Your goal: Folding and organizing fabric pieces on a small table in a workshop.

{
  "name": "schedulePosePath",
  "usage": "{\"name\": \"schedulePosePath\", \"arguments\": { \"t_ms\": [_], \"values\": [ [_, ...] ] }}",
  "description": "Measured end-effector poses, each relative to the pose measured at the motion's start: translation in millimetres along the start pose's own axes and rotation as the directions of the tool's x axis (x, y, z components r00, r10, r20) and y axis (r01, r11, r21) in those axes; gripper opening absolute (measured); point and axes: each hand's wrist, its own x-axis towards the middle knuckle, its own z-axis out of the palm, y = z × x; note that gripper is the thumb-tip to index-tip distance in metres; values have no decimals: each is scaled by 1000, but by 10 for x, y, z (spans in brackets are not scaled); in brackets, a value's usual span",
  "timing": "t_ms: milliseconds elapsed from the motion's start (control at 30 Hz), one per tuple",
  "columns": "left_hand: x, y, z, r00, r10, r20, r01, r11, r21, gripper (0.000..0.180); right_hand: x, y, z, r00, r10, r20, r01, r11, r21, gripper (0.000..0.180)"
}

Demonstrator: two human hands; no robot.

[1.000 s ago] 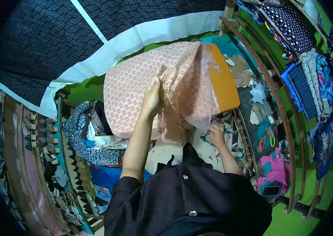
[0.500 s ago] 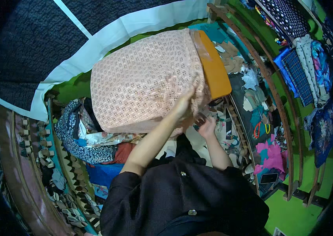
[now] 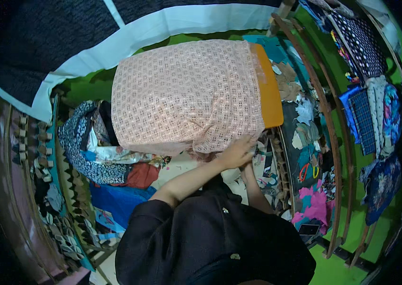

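Observation:
A pale pink lace cloth [image 3: 177, 95] with an openwork pattern lies spread over an orange-yellow board [image 3: 271, 95], whose right end shows bare. Folds gather in the cloth near its lower right part, and its near edge hangs over the board's side. My left hand [image 3: 236, 153] is at the cloth's near right corner, fingers stretched out and slightly apart, touching or just beside the hem. Just below it, my right hand [image 3: 247, 170] is mostly hidden behind the left one, so its fingers do not show clearly.
Patterned and red cloths [image 3: 139, 175] lie heaped at left beside a blue sheet [image 3: 120, 199]. On the right, a dark bench holds fabric scraps [image 3: 305, 111], orange-handled scissors [image 3: 303, 172], pink scraps [image 3: 312, 206] and a phone [image 3: 308, 230]. Wooden rails [image 3: 334, 142] run beyond it, with folded fabrics hanging.
The bunched right edge of the cloth now lies flatter along the board. My left hand has left the bunched cloth and moved down and right; my right hand is now behind it.

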Motion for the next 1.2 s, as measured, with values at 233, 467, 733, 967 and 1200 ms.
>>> {"name": "schedulePosePath", "arguments": {
  "t_ms": [233, 467, 733, 967, 1200],
  "values": [
    [-1432, -1303, -1116, 107, -343, -933, 712, 682, -169, 70, 114, -323, 459, 949, -285, -133, 285, 958, -20, 54],
    [-2603, -1990, -2114, -100, -812, -576, 623, 400, -672, 93, 291, -1071, -121, 942, -184, 281, 299, 841, -451, 54],
    [-2919, -1738, -2716, 192, -705, -683, 628, 623, -467, 29, 445, -976, -256, 914, -286, -289, 246, 955, -167, 59],
    [-2955, -1739, -2557, 203, -892, -403, 626, 435, -647, 35, 776, -668, 60, 985, 12, 169, -12, 1000, 1, 50],
    [-2965, -1743, -2641, 224, -867, -446, 745, 447, -495, 28, 808, -1001, -19, 987, 133, 89, -11, 614, -789, 48]
  ]
}}
